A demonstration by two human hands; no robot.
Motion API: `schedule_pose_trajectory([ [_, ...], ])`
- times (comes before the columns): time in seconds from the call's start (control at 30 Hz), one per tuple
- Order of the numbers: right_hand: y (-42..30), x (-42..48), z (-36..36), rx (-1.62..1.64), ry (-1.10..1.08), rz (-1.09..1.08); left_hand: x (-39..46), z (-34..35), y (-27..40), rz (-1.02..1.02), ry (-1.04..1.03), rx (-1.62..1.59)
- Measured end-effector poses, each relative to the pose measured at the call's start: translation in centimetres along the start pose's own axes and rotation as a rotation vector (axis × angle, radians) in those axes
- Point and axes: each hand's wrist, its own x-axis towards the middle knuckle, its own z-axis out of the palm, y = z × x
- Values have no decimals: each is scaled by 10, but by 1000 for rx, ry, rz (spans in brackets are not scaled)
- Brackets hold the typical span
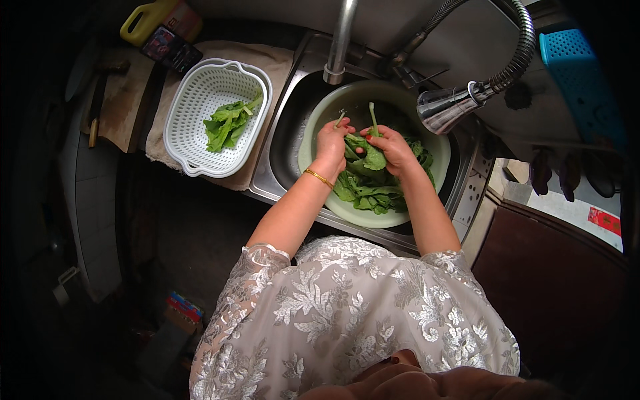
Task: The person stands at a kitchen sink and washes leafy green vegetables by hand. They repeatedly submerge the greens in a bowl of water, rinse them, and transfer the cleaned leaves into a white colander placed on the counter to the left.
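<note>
Both hands are over a pale green basin [370, 220] set in a stainless-steel sink [295, 132]. My left hand [332, 145], with a gold bangle at the wrist, grips a leafy green by its stem [340, 118]. Between thumb and fingers of my right hand [392, 150] is another green leaf [375, 157], its pale stem pointing up. Below them, a heap of wet leafy greens [372, 195] lies in the basin. To the left, several leaves [229, 125] rest in a white plastic colander [182, 135], nested in an outer basin.
A steel spout [340, 45] and a spring-hose spray head [445, 107] hang over the sink's far side. Left of the colander are a phone [170, 50], a yellow jug [145, 20] and a wooden cutting board [122, 105]. A blue perforated basket [575, 55] hangs at right.
</note>
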Motion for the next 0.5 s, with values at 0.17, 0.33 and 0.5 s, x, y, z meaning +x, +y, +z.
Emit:
schedule_pose_trajectory([
  [0.17,2,18,-29,-270,188,-58,8,-4,-6,161,62,38],
  [0.33,14,54,-32,-1052,380,-348,7,-6,-5,258,123,181],
  [0.5,42,71,-22,-1620,134,-268,13,-9,-12,229,132,219],
])
